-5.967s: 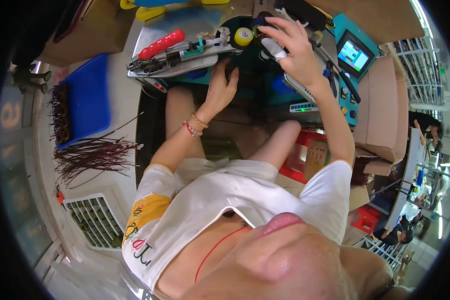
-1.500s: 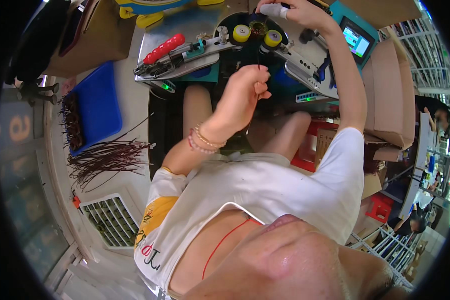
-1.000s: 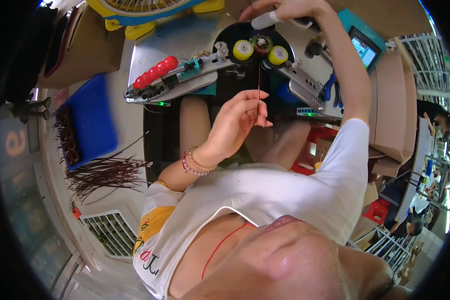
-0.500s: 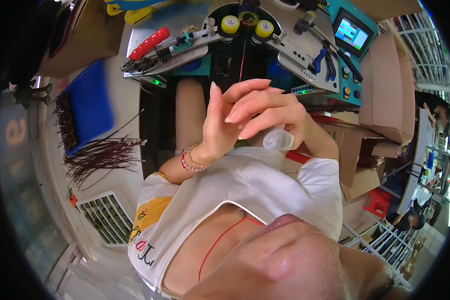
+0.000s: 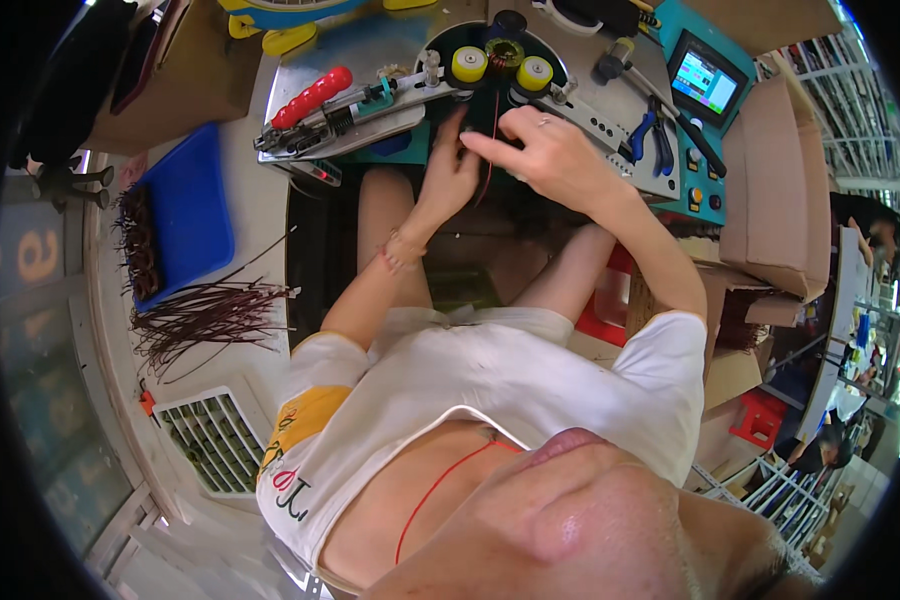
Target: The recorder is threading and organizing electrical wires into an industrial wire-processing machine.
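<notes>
My left hand (image 5: 452, 172) reaches up below the left yellow roller (image 5: 469, 64), its fingers stretched out with nothing seen in them. To its right, my right hand (image 5: 558, 158) shows its back. One digit extends toward my left hand, while other fingers curl under, so whatever the palm may hold is hidden. A thin dark-red wire (image 5: 492, 150) hangs between both hands from a ring-shaped coil (image 5: 505, 53). That coil sits between the left roller and the right yellow roller (image 5: 535, 72) on the winding machine (image 5: 395, 118).
A red-handled clamp (image 5: 313, 97) is left of the rollers; pliers (image 5: 651, 140) and a hammer (image 5: 618, 60) lie at right beside a screen (image 5: 705, 82). Left are a blue tray (image 5: 195, 200), a bundle of dark wires (image 5: 215, 315) and a white grille (image 5: 210, 438). Cardboard boxes (image 5: 770, 190) stand right.
Both hands have moved forward from in front of my chest to the machine and apart from each other. The clear plastic piece by my right palm is out of sight. The machine's left light turned red.
</notes>
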`<control>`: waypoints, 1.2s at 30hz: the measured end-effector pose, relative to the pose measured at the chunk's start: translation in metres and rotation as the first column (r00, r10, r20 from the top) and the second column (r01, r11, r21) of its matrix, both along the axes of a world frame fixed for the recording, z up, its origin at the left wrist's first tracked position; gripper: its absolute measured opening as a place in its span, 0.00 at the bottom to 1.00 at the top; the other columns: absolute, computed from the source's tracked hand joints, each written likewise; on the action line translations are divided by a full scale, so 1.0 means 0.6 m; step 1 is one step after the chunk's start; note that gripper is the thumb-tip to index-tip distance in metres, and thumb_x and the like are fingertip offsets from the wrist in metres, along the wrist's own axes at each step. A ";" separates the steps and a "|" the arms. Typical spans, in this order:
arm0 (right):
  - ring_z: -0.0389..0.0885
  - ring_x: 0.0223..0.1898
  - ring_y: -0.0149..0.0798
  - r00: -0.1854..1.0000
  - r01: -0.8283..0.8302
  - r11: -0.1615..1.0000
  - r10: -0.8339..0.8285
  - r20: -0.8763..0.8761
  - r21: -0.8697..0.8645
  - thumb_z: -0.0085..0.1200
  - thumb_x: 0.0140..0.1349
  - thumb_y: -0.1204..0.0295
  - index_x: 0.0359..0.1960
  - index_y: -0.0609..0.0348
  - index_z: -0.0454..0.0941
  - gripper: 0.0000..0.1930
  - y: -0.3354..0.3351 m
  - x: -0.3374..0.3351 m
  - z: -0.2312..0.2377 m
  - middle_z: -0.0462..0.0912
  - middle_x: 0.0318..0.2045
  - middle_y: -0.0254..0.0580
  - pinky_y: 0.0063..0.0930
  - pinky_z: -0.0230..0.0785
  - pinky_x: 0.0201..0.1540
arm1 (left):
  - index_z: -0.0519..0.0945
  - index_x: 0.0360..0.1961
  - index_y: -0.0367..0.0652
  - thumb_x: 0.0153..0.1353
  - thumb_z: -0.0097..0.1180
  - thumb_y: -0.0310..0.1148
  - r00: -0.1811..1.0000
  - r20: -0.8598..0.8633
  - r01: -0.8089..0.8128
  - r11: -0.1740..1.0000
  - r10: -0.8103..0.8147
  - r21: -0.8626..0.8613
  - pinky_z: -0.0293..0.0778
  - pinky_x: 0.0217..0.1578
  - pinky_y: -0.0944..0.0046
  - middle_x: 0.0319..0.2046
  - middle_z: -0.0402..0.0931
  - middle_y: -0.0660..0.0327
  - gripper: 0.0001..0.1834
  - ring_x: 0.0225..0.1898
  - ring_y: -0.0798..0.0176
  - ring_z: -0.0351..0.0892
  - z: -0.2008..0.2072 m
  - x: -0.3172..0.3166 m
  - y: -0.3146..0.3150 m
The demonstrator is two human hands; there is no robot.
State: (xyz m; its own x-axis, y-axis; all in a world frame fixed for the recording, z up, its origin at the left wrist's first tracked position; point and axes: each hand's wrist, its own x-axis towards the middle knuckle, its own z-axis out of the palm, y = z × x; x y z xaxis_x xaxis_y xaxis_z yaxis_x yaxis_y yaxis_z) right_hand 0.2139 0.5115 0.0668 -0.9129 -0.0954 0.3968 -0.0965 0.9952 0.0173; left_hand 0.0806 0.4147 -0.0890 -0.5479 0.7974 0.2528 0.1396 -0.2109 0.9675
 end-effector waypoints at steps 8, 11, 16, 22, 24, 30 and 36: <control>0.79 0.46 0.44 0.990 0.074 0.930 -0.112 -0.087 -0.359 0.58 0.58 0.75 0.46 0.56 0.80 0.13 0.131 -0.067 0.081 0.77 0.41 0.44 0.37 0.73 0.49 | 0.69 0.47 0.36 0.61 0.56 0.29 0.950 0.307 0.085 0.990 -0.045 -0.116 0.74 0.38 0.64 0.32 0.74 0.57 0.16 0.33 0.64 0.75 0.111 0.059 0.003; 0.70 0.63 0.43 0.980 0.156 0.807 -0.055 0.190 -0.569 0.59 0.67 0.61 0.55 0.62 0.77 0.21 0.203 -0.091 0.097 0.62 0.65 0.51 0.36 0.61 0.65 | 0.70 0.51 0.35 0.60 0.57 0.27 0.652 0.748 0.252 0.966 -0.124 -0.059 0.72 0.38 0.66 0.34 0.72 0.65 0.19 0.32 0.73 0.71 0.249 0.033 -0.042; 0.61 0.69 0.44 0.911 0.269 0.621 0.084 0.404 -0.736 0.57 0.69 0.57 0.53 0.54 0.81 0.19 0.214 -0.123 0.140 0.54 0.71 0.50 0.36 0.50 0.72 | 0.70 0.52 0.33 0.61 0.54 0.26 0.659 0.737 0.235 0.972 -0.148 -0.014 0.70 0.39 0.67 0.35 0.74 0.64 0.18 0.32 0.72 0.71 0.246 0.036 -0.048; 0.64 0.68 0.43 0.768 0.317 0.693 0.213 0.604 -0.647 0.56 0.68 0.52 0.59 0.53 0.80 0.25 0.247 -0.172 0.145 0.59 0.72 0.47 0.34 0.49 0.72 | 0.70 0.53 0.32 0.64 0.52 0.25 0.712 0.669 0.246 0.968 -0.213 0.046 0.72 0.42 0.67 0.37 0.76 0.62 0.17 0.36 0.69 0.74 0.221 0.038 -0.050; 0.66 0.68 0.48 0.594 0.415 0.652 0.333 0.732 -0.634 0.58 0.66 0.52 0.64 0.55 0.75 0.29 0.266 -0.174 0.166 0.68 0.68 0.48 0.35 0.56 0.69 | 0.70 0.53 0.32 0.68 0.49 0.26 0.645 0.704 0.344 0.936 -0.297 0.079 0.73 0.48 0.66 0.42 0.78 0.59 0.15 0.40 0.66 0.78 0.207 0.033 -0.045; 0.68 0.65 0.50 0.833 0.346 0.811 -0.033 0.552 -0.473 0.63 0.62 0.62 0.57 0.58 0.78 0.24 0.182 -0.057 0.250 0.71 0.63 0.52 0.43 0.60 0.67 | 0.50 0.75 0.32 0.78 0.21 0.58 0.936 0.312 0.193 0.979 -0.165 -0.062 0.40 0.74 0.61 0.75 0.51 0.52 0.41 0.77 0.57 0.45 0.100 0.005 -0.026; 0.73 0.61 0.54 0.858 0.234 0.896 -0.008 0.513 -0.377 0.46 0.44 0.90 0.55 0.60 0.76 0.31 0.096 0.083 0.158 0.75 0.58 0.50 0.37 0.66 0.62 | 0.60 0.72 0.31 0.71 0.09 0.67 0.937 0.200 0.302 0.952 -0.286 -0.052 0.40 0.74 0.60 0.71 0.61 0.49 0.51 0.75 0.55 0.52 0.060 -0.029 0.020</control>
State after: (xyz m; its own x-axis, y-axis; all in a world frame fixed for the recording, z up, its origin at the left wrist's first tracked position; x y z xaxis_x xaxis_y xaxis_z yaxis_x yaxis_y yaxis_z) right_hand 0.2636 0.5690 0.1617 -0.9871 0.0985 -0.1265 0.1425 0.9001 -0.4116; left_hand 0.0635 0.4269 -0.0528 -0.3171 0.9435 0.0962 -0.1023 -0.1349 0.9856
